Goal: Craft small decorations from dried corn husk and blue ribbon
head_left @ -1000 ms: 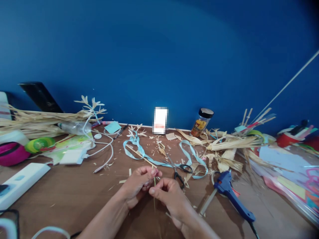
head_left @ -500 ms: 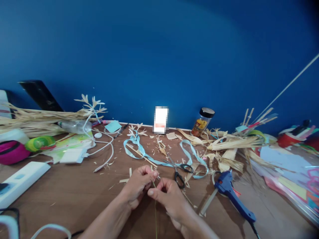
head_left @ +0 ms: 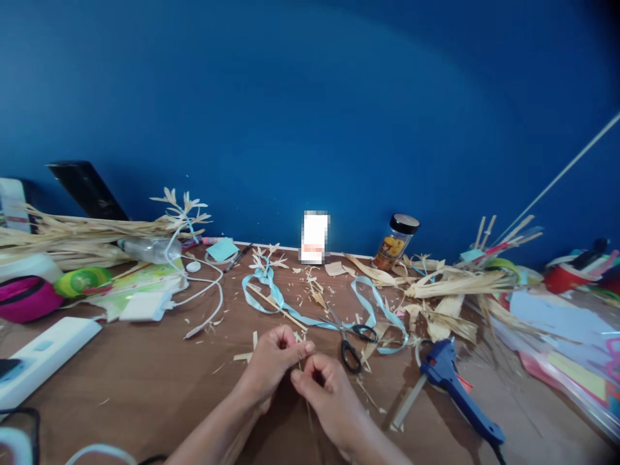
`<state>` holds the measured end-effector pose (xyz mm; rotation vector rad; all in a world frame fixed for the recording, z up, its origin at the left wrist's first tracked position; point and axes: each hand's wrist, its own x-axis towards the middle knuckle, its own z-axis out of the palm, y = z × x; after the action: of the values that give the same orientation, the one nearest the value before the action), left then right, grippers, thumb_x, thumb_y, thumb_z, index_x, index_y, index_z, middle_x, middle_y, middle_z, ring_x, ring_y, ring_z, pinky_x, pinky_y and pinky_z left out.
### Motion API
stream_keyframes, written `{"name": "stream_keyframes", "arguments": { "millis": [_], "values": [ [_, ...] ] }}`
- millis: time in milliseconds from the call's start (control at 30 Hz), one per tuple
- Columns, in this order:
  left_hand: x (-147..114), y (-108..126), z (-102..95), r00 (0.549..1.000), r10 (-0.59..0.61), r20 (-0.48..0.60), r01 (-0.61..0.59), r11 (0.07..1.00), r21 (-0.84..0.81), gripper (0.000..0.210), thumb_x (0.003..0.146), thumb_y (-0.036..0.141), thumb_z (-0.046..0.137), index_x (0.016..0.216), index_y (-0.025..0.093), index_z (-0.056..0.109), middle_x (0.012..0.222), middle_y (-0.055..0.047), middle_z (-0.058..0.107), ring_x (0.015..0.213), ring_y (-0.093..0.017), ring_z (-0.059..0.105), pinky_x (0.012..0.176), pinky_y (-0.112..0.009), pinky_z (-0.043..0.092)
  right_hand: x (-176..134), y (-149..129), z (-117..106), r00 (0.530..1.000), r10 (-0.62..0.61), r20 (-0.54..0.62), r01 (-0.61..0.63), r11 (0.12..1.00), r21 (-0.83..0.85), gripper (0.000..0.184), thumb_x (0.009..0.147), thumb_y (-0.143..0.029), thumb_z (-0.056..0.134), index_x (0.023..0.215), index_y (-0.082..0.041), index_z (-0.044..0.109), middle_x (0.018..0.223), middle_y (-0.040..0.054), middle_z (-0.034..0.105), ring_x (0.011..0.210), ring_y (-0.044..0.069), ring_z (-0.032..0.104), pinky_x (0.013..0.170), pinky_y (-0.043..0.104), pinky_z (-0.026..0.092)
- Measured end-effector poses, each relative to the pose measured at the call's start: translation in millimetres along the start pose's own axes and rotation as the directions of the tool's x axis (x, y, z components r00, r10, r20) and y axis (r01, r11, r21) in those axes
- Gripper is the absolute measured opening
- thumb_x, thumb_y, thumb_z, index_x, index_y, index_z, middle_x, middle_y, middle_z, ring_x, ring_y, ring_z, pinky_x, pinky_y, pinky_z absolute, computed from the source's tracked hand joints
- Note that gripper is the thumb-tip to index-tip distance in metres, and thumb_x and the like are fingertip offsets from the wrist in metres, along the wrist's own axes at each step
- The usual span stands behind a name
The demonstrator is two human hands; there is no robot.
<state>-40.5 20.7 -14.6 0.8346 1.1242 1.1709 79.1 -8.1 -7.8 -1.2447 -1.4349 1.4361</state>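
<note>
Thin strip (head_left: 310, 416), one: between the grips, its end hanging nearward. Right grip (head_left: 323, 394): pinched on the strip. Left grip (head_left: 272, 369): pinching it just ahead. Glue gun (head_left: 442, 363), blue: on the tabletop (head_left: 159, 381), right of both grips. Scissors (head_left: 344, 330), black-handled: just beyond the right grip. Ribbon (head_left: 265, 276), pale blue: farther beyond.

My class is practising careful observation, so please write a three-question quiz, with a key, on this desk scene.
1. True or false: the glue gun lies to the right of the scissors in the picture.
2. What colour is the lid of the jar? a) red b) black c) white
3. Fill in: below the left hand and right hand, which are close together, hangs a thin ____.

Key: 1. True; 2. b; 3. strip.
</note>
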Motion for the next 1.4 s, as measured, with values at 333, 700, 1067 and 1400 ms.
{"name": "stream_keyframes", "arguments": {
  "millis": [333,700,1067,1400],
  "values": [
    [-7,6,1.0,0.951,-0.089,0.296,0.164,0.957,-0.238,0.032,0.059,0.030,0.076,0.083,0.016,0.059,0.061,0.003,0.054,0.054,-0.008,0.047,0.051,-0.019,0.034,3,-5,0,0.984,0.144,0.106,-0.178,0.793,0.583,0.027,0.070,-0.027,0.060,0.057,-0.019,0.038,0.048,-0.0087,0.031,0.045,0.006,0.018,0.043,0.021,0.010],
    [-8,14,-3.8,0.920,-0.155,0.359,0.225,0.961,-0.163,0.013,0.074,0.025,0.064,0.080,0.014,0.066,0.066,-0.001,0.060,0.061,-0.009,0.054,0.060,-0.021,0.040,2,-2,-2,0.985,0.094,0.143,-0.170,0.637,0.752,0.023,0.074,-0.029,0.064,0.067,-0.017,0.045,0.050,-0.0084,0.036,0.044,0.004,0.023,0.043,0.019,0.012],
    [-7,5,-1.4,0.957,-0.098,0.274,0.171,0.952,-0.253,0.019,0.071,0.023,0.066,0.059,0.014,0.054,0.056,0.004,0.049,0.053,-0.008,0.045,0.052,-0.019,0.036,2,-7,2,0.998,0.059,0.000,-0.047,0.805,0.592,0.038,0.064,-0.044,0.068,0.058,-0.019,0.040,0.053,-0.0077,0.039,0.043,0.005,0.024,0.043,0.019,0.016],
    [-12,10,3.1,0.976,0.008,0.220,0.046,0.969,-0.243,0.018,0.071,0.023,0.066,0.066,0.015,0.050,0.076,0.002,0.052,0.066,-0.009,0.049,0.062,-0.020,0.041,2,-8,5,0.989,0.005,-0.148,0.049,0.933,0.356,0.032,0.059,-0.033,0.071,0.053,-0.017,0.044,0.051,-0.0067,0.039,0.052,0.008,0.031,0.052,0.021,0.026]
  ]
}}
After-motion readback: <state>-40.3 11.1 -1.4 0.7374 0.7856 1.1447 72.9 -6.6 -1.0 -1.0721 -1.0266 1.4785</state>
